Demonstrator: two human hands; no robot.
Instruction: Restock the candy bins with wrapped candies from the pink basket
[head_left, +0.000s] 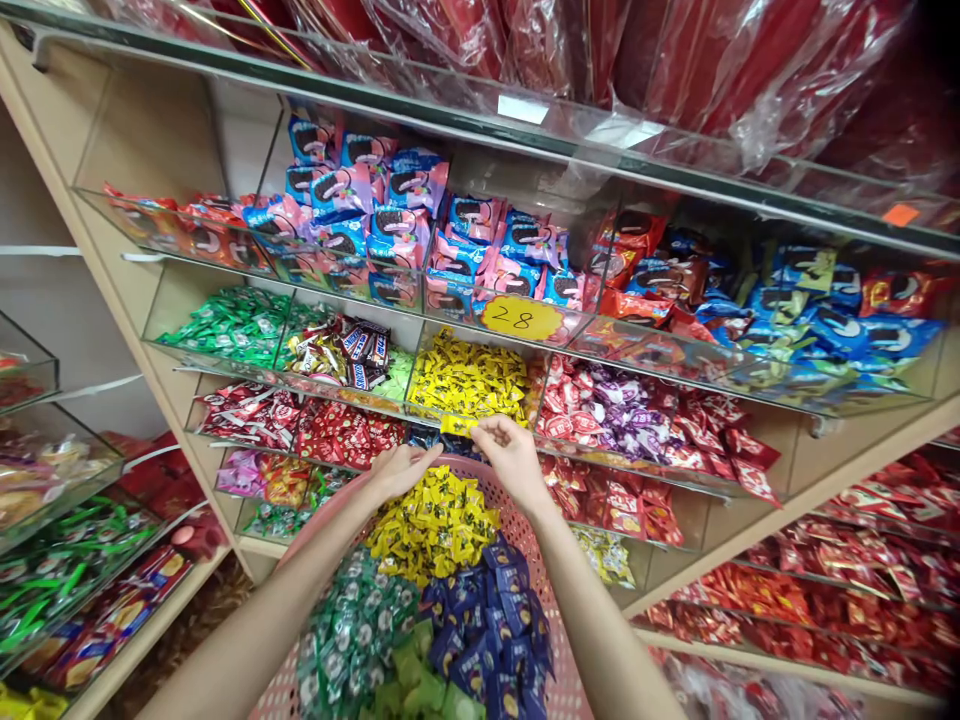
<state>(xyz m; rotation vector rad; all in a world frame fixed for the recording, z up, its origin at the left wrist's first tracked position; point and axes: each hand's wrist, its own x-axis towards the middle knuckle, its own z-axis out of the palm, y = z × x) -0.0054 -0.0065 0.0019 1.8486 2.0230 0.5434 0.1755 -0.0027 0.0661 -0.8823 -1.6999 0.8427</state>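
My right hand (508, 455) pinches a small yellow-wrapped candy (457, 425) between thumb and fingers, just in front of the shelf compartment of yellow candies (471, 375). To its left, my left hand (405, 468) is stretched out over the basket's far rim, fingers extended, with nothing visible in it. Below both hands is a pink perforated basket (271, 695). Inside it lie a heap of yellow candies (435, 525), green-wrapped candies (352, 630), dark blue packets (495, 630) and light green packets (416, 675). My forearms cover parts of the basket's sides.
Clear-fronted shelf tiers hold blue-and-pink biscuit packets (341, 190), green candies (236, 325), red candies (349, 432) and purple candies (626, 400). A yellow price tag (523, 317) reads 28. A glass shelf edge (450, 100) runs overhead. More candy racks (862, 560) stand at the right.
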